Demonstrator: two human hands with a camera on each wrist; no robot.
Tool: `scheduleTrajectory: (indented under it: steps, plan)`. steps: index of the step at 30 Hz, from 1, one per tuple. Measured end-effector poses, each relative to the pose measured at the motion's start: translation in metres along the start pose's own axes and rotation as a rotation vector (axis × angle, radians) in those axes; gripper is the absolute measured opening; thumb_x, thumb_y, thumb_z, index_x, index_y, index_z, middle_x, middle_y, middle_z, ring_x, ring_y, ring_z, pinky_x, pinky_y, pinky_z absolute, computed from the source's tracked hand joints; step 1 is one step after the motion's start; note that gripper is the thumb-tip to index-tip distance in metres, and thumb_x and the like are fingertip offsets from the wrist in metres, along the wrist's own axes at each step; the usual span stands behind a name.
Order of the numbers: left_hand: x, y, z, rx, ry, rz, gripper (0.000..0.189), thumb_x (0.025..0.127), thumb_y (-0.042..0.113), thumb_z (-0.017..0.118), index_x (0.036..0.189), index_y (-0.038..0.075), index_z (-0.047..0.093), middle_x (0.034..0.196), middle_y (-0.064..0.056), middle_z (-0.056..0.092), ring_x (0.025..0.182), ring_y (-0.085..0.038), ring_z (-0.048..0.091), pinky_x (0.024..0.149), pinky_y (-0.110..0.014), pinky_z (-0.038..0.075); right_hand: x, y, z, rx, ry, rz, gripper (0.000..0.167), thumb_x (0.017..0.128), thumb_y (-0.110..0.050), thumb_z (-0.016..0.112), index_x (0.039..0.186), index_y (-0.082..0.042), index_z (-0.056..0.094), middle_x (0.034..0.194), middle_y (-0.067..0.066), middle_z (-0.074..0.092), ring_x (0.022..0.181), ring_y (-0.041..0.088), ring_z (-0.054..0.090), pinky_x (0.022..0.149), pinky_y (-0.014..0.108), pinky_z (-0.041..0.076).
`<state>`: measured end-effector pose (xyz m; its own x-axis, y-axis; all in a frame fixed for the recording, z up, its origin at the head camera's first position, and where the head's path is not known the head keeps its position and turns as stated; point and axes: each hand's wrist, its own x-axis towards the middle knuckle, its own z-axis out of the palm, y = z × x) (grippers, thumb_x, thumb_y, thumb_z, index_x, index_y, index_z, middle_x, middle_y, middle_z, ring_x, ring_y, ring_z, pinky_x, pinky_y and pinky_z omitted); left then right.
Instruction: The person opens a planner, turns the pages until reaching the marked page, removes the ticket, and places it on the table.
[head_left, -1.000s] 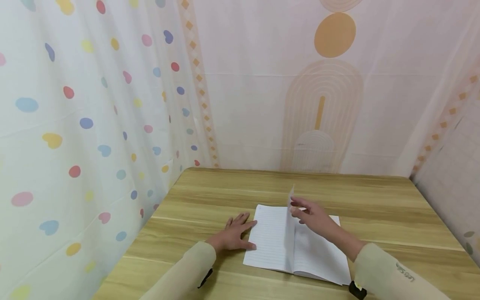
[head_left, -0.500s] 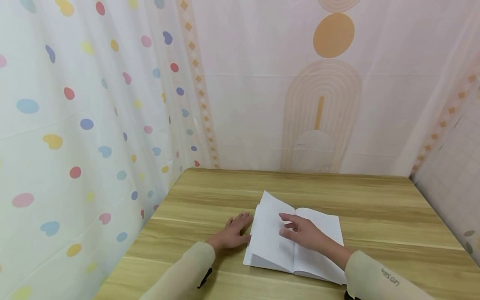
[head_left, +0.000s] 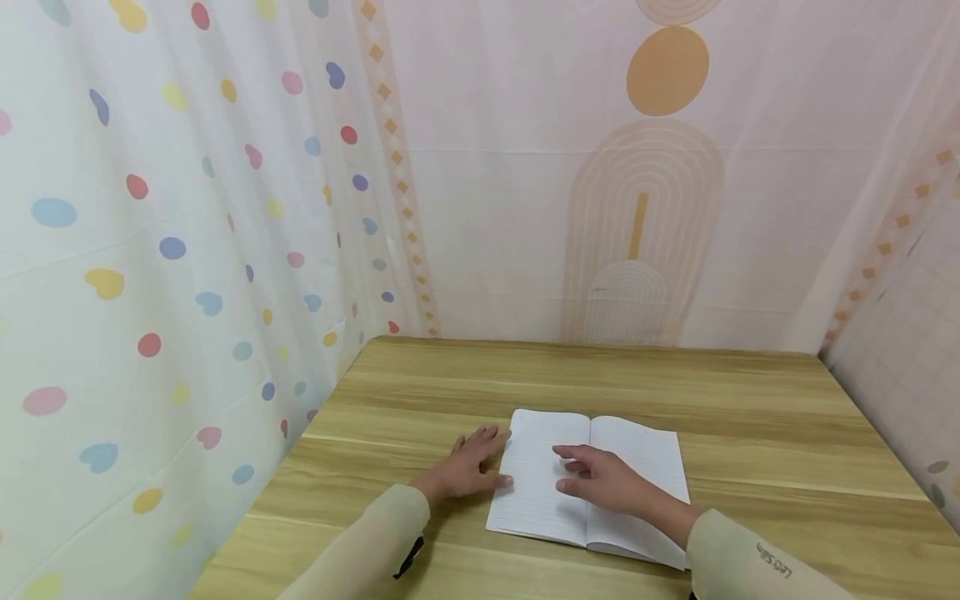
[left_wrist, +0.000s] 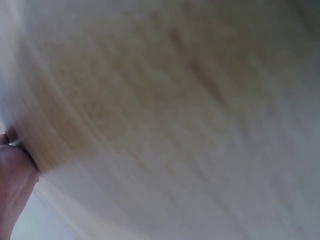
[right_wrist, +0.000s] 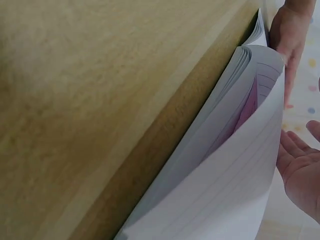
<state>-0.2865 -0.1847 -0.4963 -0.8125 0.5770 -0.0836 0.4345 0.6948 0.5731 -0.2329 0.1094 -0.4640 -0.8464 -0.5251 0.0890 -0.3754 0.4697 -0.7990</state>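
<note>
An open notebook (head_left: 543,500) with lined white pages lies on the table. At its left edge rests my left hand (head_left: 463,468), fingers spread, thumb and index tip on the left page's margin. Over the middle of the spread is my right hand (head_left: 603,479), its fingers loosely bent toward the left page, with nothing held. The right wrist view looks at the notebook (right_wrist: 225,185) from its side: the near pages arch up, and a pink patch (right_wrist: 246,112) shows between them. Only part of the left hand (left_wrist: 15,185) enters the left wrist view, which is blurred.
The wood-grain table (head_left: 765,433) extends beyond the notebook on all sides. Behind it hangs a pale curtain (head_left: 495,208) with an arch pattern, and on the left a curtain with coloured dots (head_left: 187,292).
The right hand brought an upright leaf over from the centre to the left and released it. That leaf now lies flat on the left page. The left hand stayed at the left edge.
</note>
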Motion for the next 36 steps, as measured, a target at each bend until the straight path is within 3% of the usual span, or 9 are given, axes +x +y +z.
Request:
scheduleTrajectory:
  steps: [4,11,20,26,36]
  plan:
    - [0.0,0.0,0.0,0.051,-0.03,0.009,0.08,0.09,0.052,0.069,0.154,0.015,0.038,0.163,-0.019,0.013,0.151,-0.037,0.004,0.117,-0.06,-0.001,-0.003,0.005,-0.004,-0.007,0.017,-0.01,0.053,0.097,-0.025,0.067,0.139,0.003,0.053,0.132,0.024,0.059,0.119,0.037,0.059,0.096,0.052,0.048]
    - [-0.002,0.0,0.0,0.062,-0.04,0.007,0.077,0.089,0.048,0.071,0.152,0.015,0.042,0.164,-0.018,0.011,0.151,-0.036,0.003,0.117,-0.059,-0.002,-0.01,0.023,-0.016,-0.068,0.094,0.028,0.052,0.095,-0.027,0.069,0.136,0.002,0.056,0.134,0.019,0.058,0.12,0.037,0.057,0.097,0.049,0.048]
    - [-0.003,0.004,-0.001,0.042,-0.052,0.0,0.078,0.089,0.047,0.072,0.153,0.014,0.041,0.164,-0.019,0.01,0.151,-0.037,0.002,0.117,-0.059,-0.003,-0.03,0.061,-0.043,-0.365,0.179,0.031,0.051,0.09,-0.026,0.073,0.127,0.008,0.061,0.129,0.029,0.057,0.122,0.048,0.051,0.101,0.06,0.04]
    - [-0.002,0.002,0.0,0.038,-0.052,-0.007,0.078,0.09,0.048,0.071,0.153,0.014,0.04,0.164,-0.017,0.008,0.151,-0.036,0.001,0.117,-0.058,-0.003,-0.047,0.085,-0.065,-0.531,0.21,0.092,0.063,0.09,-0.034,0.073,0.129,0.012,0.057,0.135,0.038,0.047,0.124,0.056,0.044,0.099,0.065,0.038]
    - [0.001,-0.002,0.002,0.04,-0.041,-0.013,0.079,0.089,0.049,0.071,0.153,0.015,0.041,0.165,-0.016,0.009,0.151,-0.034,0.001,0.117,-0.058,-0.003,-0.06,0.091,-0.08,-0.53,0.178,0.144,0.078,0.092,-0.044,0.068,0.137,0.017,0.046,0.139,0.043,0.039,0.128,0.06,0.037,0.101,0.068,0.034]
